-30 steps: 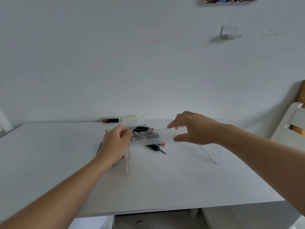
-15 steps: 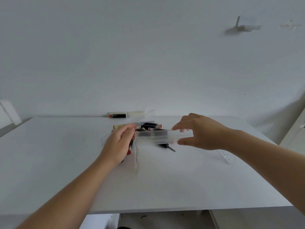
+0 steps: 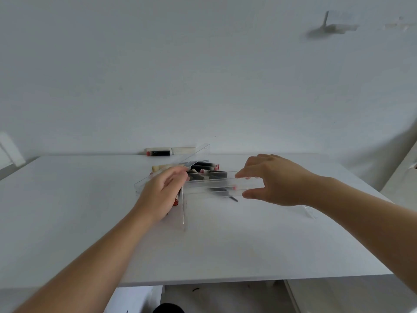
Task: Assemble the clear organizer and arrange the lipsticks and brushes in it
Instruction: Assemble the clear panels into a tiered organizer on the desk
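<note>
A long clear acrylic strip (image 3: 212, 185) lies level above the white table (image 3: 225, 245). My left hand (image 3: 161, 194) grips its left end, and my right hand (image 3: 274, 180) pinches its right end between thumb and fingers. An upright clear side panel (image 3: 183, 211) stands below the left end of the strip. Behind the strip lies a pile of black lipsticks and brushes (image 3: 206, 169). Another clear panel (image 3: 196, 154) leans over that pile. A small clear piece (image 3: 308, 211) rests on the table under my right forearm.
A black-and-white lipstick (image 3: 159, 152) lies at the back of the table against the wall. A white chair (image 3: 404, 177) shows at the right edge. The table's front edge runs across the lower part of the view.
The camera has shifted and the scene sits more central. Both hands keep their hold on the clear strip, which stays level above the upright panel.
</note>
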Tool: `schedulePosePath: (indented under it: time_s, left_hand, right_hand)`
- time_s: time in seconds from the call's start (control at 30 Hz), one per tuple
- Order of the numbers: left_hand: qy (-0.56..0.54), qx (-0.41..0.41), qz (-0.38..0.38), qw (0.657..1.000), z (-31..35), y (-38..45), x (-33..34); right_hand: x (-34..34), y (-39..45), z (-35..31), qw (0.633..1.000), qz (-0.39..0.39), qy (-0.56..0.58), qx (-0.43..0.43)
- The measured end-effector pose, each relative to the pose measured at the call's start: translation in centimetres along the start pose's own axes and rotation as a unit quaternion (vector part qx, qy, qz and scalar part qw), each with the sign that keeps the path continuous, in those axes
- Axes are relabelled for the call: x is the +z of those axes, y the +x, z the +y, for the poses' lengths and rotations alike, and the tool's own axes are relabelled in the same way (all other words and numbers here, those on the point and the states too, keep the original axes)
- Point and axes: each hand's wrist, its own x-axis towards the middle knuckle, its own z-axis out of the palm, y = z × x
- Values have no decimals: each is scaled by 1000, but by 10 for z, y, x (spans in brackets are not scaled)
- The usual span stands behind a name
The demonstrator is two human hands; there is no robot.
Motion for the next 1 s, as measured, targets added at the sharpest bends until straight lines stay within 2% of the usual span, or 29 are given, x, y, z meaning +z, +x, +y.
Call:
schedulePosePath:
  time_s: [0.23, 0.43, 0.7, 1.0]
  left_hand:
    - [28, 22, 11, 999, -4, 1, 0]
    - [38, 37, 22, 998, -8, 3, 1]
    - [64, 39, 49, 996, -6, 3, 3]
    - [99, 44, 70, 992, -6, 5, 3]
  right_hand:
    - [9, -4, -3, 1000, 10, -4, 5]
    - [25, -11, -9, 997, 67, -19, -16]
    - [51, -17, -18, 981, 187, 1, -47]
    - [67, -18, -28, 972, 234, 18, -11]
